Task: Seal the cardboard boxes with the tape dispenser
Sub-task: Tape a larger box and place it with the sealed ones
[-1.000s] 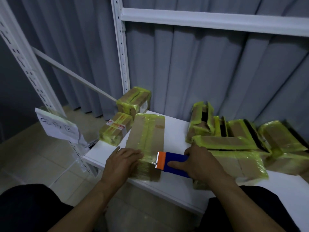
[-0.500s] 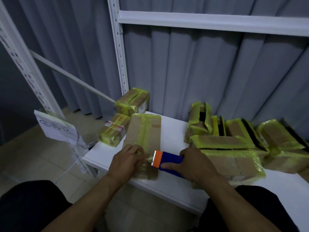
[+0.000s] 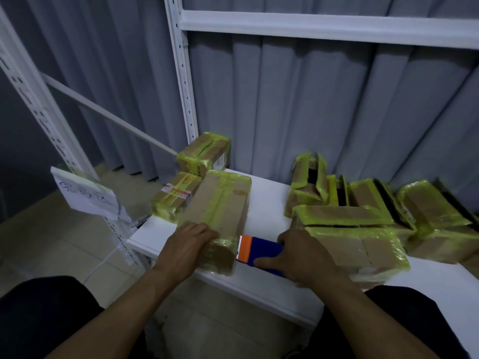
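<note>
A long cardboard box (image 3: 220,211), banded with yellow-green tape, lies flat on the white bench (image 3: 264,200) near its front left corner. Its long axis runs from the front edge back and slightly to the right, toward the grey curtain (image 3: 337,99); the near end, wrapped in clear tape, juts a little past the bench edge. The left hand (image 3: 188,246) rests palm down on that near end, fingers (image 3: 204,230) spread flat across the top and closed around nothing.

Just to the right of the box's near end sits the tape dispenser (image 3: 259,251), blue in the body with an orange head. It lies low on the bench, long axis running left to right, its toothed edge pointing left and meeting the side of the box. The right hand (image 3: 305,255) is wrapped over the blue body from the right, thumb along its near side, the other fingers curled over the top.

Behind the right hand is a heap of taped boxes (image 3: 363,224), some with flaps standing open, spreading to the far right. At the back left corner two smaller taped boxes (image 3: 191,174) are stacked by the white rack post (image 3: 182,73). A handwritten paper note (image 3: 85,195) hangs from the left upright.
</note>
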Motion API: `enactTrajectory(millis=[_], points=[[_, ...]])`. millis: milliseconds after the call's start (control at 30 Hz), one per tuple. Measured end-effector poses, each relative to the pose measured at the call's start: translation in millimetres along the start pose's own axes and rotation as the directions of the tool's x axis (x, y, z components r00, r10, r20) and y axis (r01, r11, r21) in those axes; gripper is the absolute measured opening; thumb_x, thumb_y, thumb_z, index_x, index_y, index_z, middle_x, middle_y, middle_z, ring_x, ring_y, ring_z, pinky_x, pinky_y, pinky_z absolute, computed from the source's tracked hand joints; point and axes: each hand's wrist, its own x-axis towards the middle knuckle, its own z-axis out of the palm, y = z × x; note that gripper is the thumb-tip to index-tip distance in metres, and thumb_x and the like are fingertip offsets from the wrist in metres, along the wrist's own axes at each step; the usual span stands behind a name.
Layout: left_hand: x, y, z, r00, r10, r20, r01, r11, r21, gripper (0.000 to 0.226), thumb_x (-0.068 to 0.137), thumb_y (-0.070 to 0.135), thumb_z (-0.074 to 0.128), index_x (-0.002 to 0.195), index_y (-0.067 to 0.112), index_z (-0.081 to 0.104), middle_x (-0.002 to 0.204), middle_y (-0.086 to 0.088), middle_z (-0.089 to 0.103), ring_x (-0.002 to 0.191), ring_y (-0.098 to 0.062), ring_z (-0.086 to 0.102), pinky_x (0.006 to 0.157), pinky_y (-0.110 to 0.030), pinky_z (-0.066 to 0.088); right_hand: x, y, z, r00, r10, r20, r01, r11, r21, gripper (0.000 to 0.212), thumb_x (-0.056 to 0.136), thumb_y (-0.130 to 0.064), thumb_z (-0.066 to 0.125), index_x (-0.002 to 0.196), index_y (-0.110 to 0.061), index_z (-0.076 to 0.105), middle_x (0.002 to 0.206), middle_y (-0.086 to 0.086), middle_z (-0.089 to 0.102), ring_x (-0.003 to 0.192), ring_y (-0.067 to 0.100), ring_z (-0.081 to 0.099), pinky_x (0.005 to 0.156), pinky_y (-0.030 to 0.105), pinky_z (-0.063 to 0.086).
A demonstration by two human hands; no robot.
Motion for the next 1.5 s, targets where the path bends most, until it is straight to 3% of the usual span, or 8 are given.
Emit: enactTrajectory(millis=[133,233,333,600,933,1100,1367,1500], points=[[-3,12,7,0.998,-0.009,0.055,0.002,0.992,0.125,0.073,0.067,0.015,0.084,0.131,0.040,0.057,0.103,0.002,0.060,0.097,-0.023,0.058,0.084,-0.041,0.051,12,-6,9,1.000,0.008,0.004,-0.008,1.000,-0.020,0.076,0.065,-0.084,0.072,0.101,-0.018,0.061,0.097,0.002,0.066,0.084,0.018,0.066,0.073,0.037,0.061],[-6,10,9,0.999,-0.012,0.052,0.010,1.000,0.023,0.043,0.087,0.048,0.066,0.128,0.043,0.057,0.115,0.007,0.057,0.112,-0.018,0.054,0.105,-0.054,0.039,16,-11,10,1.000,0.008,0.015,-0.008,1.000,-0.021,0.077,0.065,-0.083,0.073,0.105,-0.019,0.059,0.101,0.002,0.066,0.087,0.019,0.067,0.076,0.036,0.061],[1,11,11,0.996,-0.071,0.056,0.076,0.994,-0.084,0.028,0.097,0.047,0.055,0.122,0.040,0.064,0.123,0.015,0.059,0.121,-0.009,0.051,0.117,-0.053,0.019,17,-13,11,1.000,0.009,0.014,-0.008,0.999,-0.037,0.078,0.065,-0.083,0.072,0.107,-0.019,0.060,0.103,0.001,0.068,0.087,0.019,0.067,0.076,0.036,0.061],[9,-15,12,0.996,-0.084,-0.031,0.078,0.986,-0.145,0.038,0.095,0.056,0.040,0.113,0.042,0.071,0.110,0.023,0.065,0.109,-0.006,0.058,0.115,-0.049,0.024,1,-5,7,0.999,-0.020,0.032,0.017,0.994,0.103,0.073,0.068,-0.083,0.070,0.100,-0.017,0.069,0.091,0.000,0.072,0.079,0.011,0.068,0.073,0.036,0.063],[14,-14,9,0.999,-0.040,-0.033,0.032,0.976,-0.215,0.031,0.093,0.054,0.052,0.109,0.040,0.073,0.106,0.027,0.063,0.106,-0.001,0.056,0.118,-0.050,0.023,-4,13,7,0.996,0.062,0.068,-0.065,0.997,0.045,0.071,0.069,-0.086,0.066,0.098,-0.021,0.059,0.092,-0.002,0.066,0.083,0.014,0.066,0.073,0.033,0.059],[19,7,7,0.958,-0.282,-0.045,0.260,0.928,-0.266,0.033,0.074,0.059,0.077,0.098,0.036,0.076,0.098,0.024,0.062,0.099,0.001,0.049,0.084,-0.014,0.023,17,4,26,0.996,0.068,0.054,-0.067,0.998,-0.015,0.071,0.068,-0.087,0.065,0.086,-0.020,0.056,0.083,-0.001,0.060,0.077,0.019,0.065,0.065,0.034,0.056],[28,9,11,0.924,-0.381,0.006,0.375,0.907,-0.192,0.032,0.067,0.066,0.077,0.086,0.040,0.073,0.091,0.025,0.059,0.102,-0.001,0.048,0.104,-0.049,0.027,40,-17,35,0.999,0.045,0.028,-0.044,0.998,-0.045,0.071,0.070,-0.086,0.065,0.087,-0.019,0.052,0.079,-0.003,0.051,0.075,0.019,0.060,0.063,0.031,0.052],[27,5,14,0.931,-0.365,0.012,0.357,0.903,-0.241,0.030,0.070,0.065,0.076,0.085,0.039,0.073,0.092,0.024,0.061,0.104,-0.003,0.051,0.102,-0.048,0.027,45,-23,31,0.999,0.038,0.022,-0.037,0.998,-0.057,0.066,0.071,-0.082,0.068,0.084,-0.020,0.049,0.081,-0.004,0.051,0.074,0.017,0.058,0.062,0.030,0.052]])
